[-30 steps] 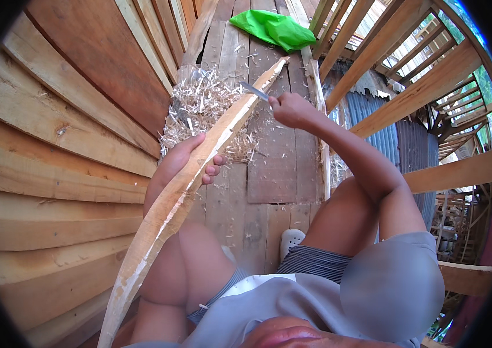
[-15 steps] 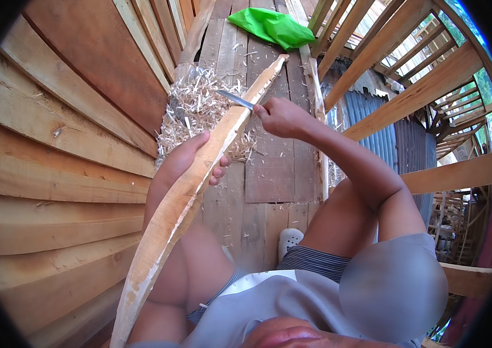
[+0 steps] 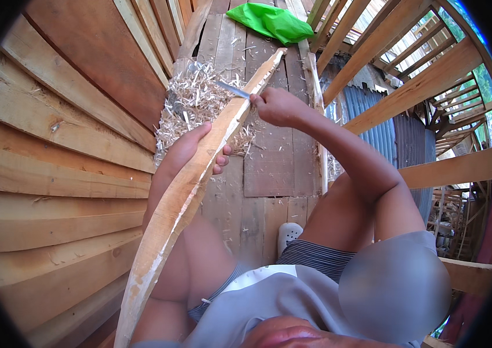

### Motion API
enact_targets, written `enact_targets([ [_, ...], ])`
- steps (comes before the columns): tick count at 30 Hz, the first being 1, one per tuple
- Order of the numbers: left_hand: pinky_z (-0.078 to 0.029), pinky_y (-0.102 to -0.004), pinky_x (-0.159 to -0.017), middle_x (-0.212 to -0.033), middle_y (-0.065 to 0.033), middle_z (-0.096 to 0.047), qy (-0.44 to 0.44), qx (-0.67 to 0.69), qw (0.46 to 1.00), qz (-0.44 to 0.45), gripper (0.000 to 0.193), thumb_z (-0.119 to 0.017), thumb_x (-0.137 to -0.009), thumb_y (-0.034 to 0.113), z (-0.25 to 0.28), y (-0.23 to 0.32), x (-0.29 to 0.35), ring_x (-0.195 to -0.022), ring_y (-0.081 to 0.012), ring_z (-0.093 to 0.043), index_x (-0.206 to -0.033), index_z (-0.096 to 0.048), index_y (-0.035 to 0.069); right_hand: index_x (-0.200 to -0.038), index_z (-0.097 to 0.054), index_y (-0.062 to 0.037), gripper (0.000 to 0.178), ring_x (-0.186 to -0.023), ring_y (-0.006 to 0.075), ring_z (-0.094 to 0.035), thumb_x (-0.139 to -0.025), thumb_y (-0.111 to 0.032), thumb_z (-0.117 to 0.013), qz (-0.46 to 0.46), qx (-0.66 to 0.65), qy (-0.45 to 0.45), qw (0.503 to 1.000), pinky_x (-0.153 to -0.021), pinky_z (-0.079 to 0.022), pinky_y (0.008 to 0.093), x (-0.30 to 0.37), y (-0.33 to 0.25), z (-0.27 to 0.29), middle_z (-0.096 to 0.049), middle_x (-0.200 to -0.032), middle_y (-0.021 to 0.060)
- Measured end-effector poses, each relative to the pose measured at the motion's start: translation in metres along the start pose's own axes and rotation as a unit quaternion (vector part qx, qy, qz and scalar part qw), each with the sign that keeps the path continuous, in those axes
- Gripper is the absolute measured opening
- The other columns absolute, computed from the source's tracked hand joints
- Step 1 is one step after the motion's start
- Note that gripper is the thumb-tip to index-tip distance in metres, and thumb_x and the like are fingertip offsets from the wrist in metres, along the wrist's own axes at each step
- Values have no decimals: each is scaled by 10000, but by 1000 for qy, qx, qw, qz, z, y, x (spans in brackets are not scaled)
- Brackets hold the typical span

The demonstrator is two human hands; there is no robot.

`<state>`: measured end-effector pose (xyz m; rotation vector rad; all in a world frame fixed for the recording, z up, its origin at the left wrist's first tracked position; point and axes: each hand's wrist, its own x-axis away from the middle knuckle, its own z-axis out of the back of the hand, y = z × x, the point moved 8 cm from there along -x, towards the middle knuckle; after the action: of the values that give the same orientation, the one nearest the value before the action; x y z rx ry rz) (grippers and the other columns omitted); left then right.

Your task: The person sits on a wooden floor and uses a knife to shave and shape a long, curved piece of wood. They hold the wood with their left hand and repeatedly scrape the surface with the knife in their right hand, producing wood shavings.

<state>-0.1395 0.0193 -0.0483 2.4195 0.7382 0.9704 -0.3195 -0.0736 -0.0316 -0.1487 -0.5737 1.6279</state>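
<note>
A long, curved piece of pale wood runs from my lap up and away to the right, with a rough whitish edge along its right side. My left hand is closed around its middle, thumb on the left side and fingertips showing on the right. In my right hand is a knife, gripped by its handle, which my fingers hide. The blade lies across the wood beyond my left hand and points left, over the shavings.
A heap of curled wood shavings lies on the plank floor beside the left board wall. Farther off is a bright green plastic bag. Slatted wooden railing stands on the right, with corrugated metal sheets behind it.
My right hand and the knife have shifted slightly toward me along the wood. My left hand keeps its hold in about the same place.
</note>
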Motion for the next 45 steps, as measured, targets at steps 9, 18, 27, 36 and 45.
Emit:
enact_targets([
  [9, -464, -257, -556, -880, -106, -534, -30, 45, 998, 17, 453, -304, -1059, 371, -5, -1, -2, -681, -151, -513, -1384, -373, 64, -862, -681, 60, 503, -809, 460, -651, -1016, -356, -444, -28, 30, 51, 998, -781, -483, 538, -7, 13, 17, -655, -823, 303],
  [18, -466, -258, -564, -888, -99, -520, -65, 85, 994, 12, 448, -294, -1059, 347, -1, 5, 0, -687, -142, -502, -1388, -359, 50, -866, -670, 70, 524, -801, 467, -642, -1021, -367, -426, 40, 27, 17, 999, -774, -488, 532, 11, -20, 6, -659, -829, 300],
  [27, -487, -245, -541, -893, -94, -509, -92, 163, 982, 36, 461, -301, -1058, 343, -10, -5, 0, -671, -130, -507, -1407, -325, 43, -872, -682, 54, 479, -867, 434, -666, -1003, -318, -410, -6, 43, 1, 999, -826, -497, 522, 22, -14, 11, -674, -838, 276],
  [36, -494, -221, -503, -868, -72, -483, -95, 291, 951, 48, 430, -309, -1054, 308, -15, -2, 0, -634, -103, -499, -1376, -342, 25, -888, -675, 57, 494, -795, 428, -669, -1020, -318, -382, -38, -7, 15, 999, -774, -514, 512, -1, 13, 12, -666, -793, 254],
  [45, -492, -237, -498, -863, -76, -476, -98, 265, 958, 49, 441, -301, -1058, 335, -4, 1, 11, -642, -116, -498, -1359, -354, 18, -1076, -653, 77, 492, -990, 394, -660, -1017, -330, -384, -55, 10, -36, 998, -916, -476, 494, -10, 16, 7, -665, -973, 317],
])
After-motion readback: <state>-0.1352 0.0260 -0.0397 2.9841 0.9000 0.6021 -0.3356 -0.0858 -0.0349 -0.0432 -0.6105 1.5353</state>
